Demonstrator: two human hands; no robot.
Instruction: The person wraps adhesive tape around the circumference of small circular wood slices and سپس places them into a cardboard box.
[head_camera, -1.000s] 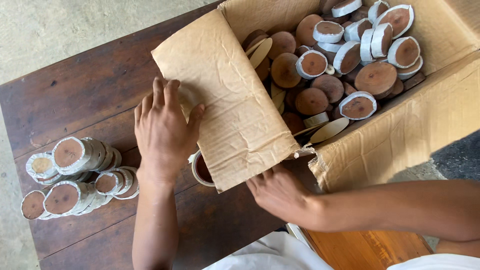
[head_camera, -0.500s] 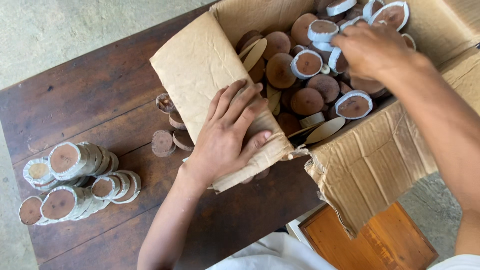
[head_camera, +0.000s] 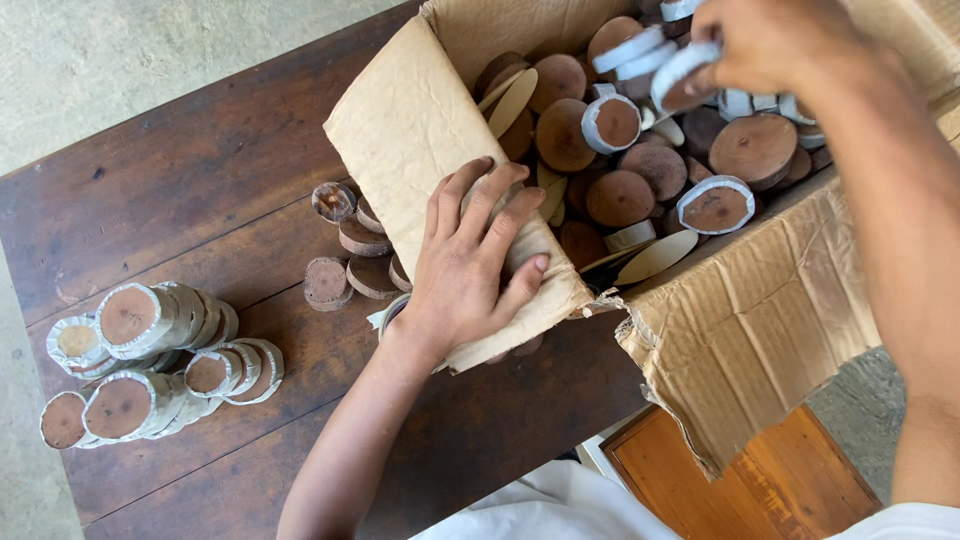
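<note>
The left hand (head_camera: 470, 265) lies flat and spread on the folded-out flap (head_camera: 420, 140) of a cardboard box (head_camera: 770, 310), with the fingers pressing the flap down against the dark wooden table (head_camera: 150, 190); it grasps nothing, it only pushes on the cardboard. The right hand (head_camera: 770, 40) is inside the box near its far edge, and it is closed around a white-rimmed wooden disc (head_camera: 680, 80), holding it between thumb and fingers. The box rests on the right end of the table and hangs a little over the near edge, and it is full of round brown wood slices (head_camera: 620, 195), some of them wrapped with a white band, together with some pale oval pieces (head_camera: 655, 258). Just beside the flap, on the table's middle, several loose brown slices (head_camera: 345, 255) lie close together, partly hidden under the cardboard. Well apart from them, near the left end of the table, stand short stacks of banded discs (head_camera: 150, 360) lying on their sides in a group. Below the box an orange wooden surface (head_camera: 740, 480) shows.
</note>
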